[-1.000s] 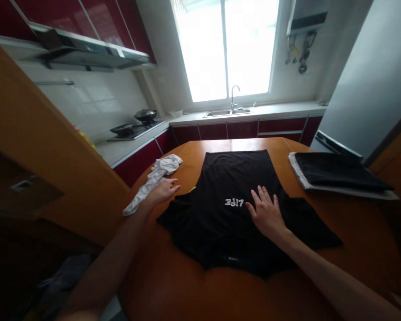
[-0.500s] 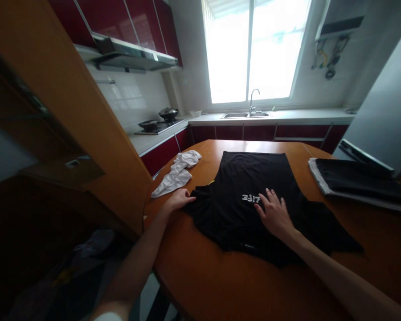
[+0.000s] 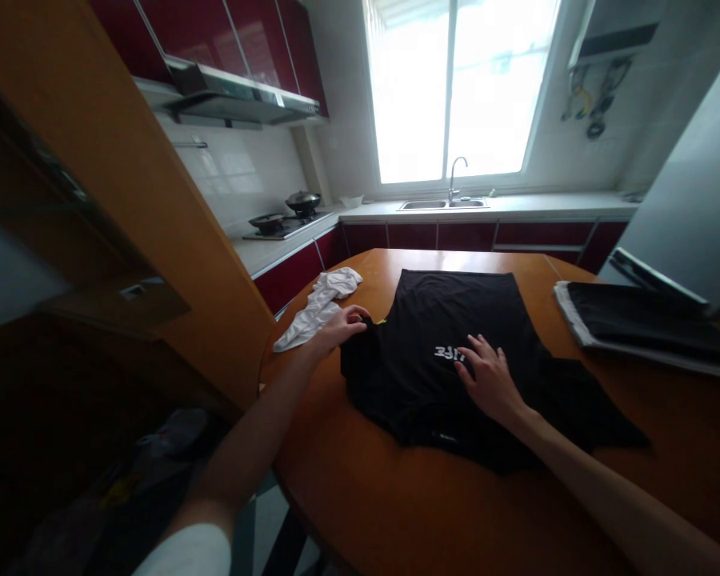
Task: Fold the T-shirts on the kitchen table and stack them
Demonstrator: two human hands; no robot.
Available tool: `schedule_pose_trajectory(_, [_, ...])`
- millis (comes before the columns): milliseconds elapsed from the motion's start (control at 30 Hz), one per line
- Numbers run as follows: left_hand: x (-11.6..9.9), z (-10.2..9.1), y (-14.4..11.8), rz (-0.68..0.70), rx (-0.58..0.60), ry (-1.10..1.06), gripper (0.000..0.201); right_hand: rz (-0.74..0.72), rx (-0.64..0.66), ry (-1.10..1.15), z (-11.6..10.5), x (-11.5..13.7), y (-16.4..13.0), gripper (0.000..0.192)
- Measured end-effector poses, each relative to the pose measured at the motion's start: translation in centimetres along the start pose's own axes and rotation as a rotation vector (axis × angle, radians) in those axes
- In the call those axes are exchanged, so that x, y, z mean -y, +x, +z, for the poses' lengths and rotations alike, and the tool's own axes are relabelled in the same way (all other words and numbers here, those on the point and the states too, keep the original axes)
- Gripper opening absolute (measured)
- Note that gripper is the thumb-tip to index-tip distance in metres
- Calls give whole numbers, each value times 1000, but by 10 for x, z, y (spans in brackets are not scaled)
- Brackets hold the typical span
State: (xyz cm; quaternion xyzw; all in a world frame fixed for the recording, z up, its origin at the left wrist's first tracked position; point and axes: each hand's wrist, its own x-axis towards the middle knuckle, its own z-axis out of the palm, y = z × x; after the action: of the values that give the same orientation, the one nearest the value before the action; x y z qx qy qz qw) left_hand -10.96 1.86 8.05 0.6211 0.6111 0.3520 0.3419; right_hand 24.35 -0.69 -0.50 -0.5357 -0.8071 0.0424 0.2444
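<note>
A black T-shirt [image 3: 468, 308] with white lettering lies spread on the wooden table, its hem toward the window and its collar end toward me. My left hand [image 3: 342, 326] pinches the edge of the left sleeve, which is folded a little inward. On the shirt's middle rests my right hand [image 3: 490, 380], palm down with fingers apart, covering part of the lettering. The right sleeve lies stretched out flat toward the lower right. A bit of yellow shows at the shirt's left edge, close to my left hand.
A crumpled white cloth [image 3: 321, 308] lies on the table [image 3: 360, 512] just beyond my left hand. To the right is a folded black and grey fabric item [image 3: 648, 324]. Behind the table stand a counter with a sink [image 3: 444, 205] and a stove with pans [image 3: 285, 228].
My left hand has moved up and slightly right, drawing the sleeve's edge along with it. My right hand has stayed nearly in place on the shirt.
</note>
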Motion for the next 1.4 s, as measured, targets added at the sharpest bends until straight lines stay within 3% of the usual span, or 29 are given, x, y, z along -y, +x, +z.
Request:
schedule_pose_trajectory(133, [-27,46,5,215,272,37,46,-6,17,59,-2,3,-1,37])
schedule_pose_trajectory(200, [-28,67,10,277,401,50,47,-3,36,81,-2,3,-1,36])
schedule_pose_trajectory(233, [-26,74,14,286,403,54,43,-4,47,91,-2,2,-1,35])
schedule_pose_trajectory(267, [-22,77,19,285,341,59,37,-7,58,102,-2,2,-1,35])
schedule_pose_trajectory(333, [-10,76,30,281,69,78,26,-22,72,125,-2,1,-1,33])
schedule_pose_trajectory(433, [11,55,46,268,-279,121,28,-74,61,176,-2,1,-1,32])
schedule_pose_trajectory(567, [31,30,54,252,-343,195,28,-251,40,281,-7,8,-5,29])
schedule_pose_trajectory(700, [35,45,49,428,-224,270,25,-470,143,284,-16,28,-12,29])
schedule_pose_trajectory(800, [36,69,45,613,0,289,27,-570,274,221,-18,43,-17,35])
schedule_pose_trajectory(900, [40,86,42,702,178,325,29,-607,357,164,-15,50,-21,45])
schedule_pose_trajectory(1033, [45,91,43,688,240,376,30,-625,365,127,-15,51,-19,54])
schedule_pose_trajectory(1233, [40,89,39,632,263,470,40,-652,222,94,-21,47,-13,55])
schedule_pose_trajectory(1400, [37,90,32,549,353,638,56,-677,297,133,-16,41,-15,45])
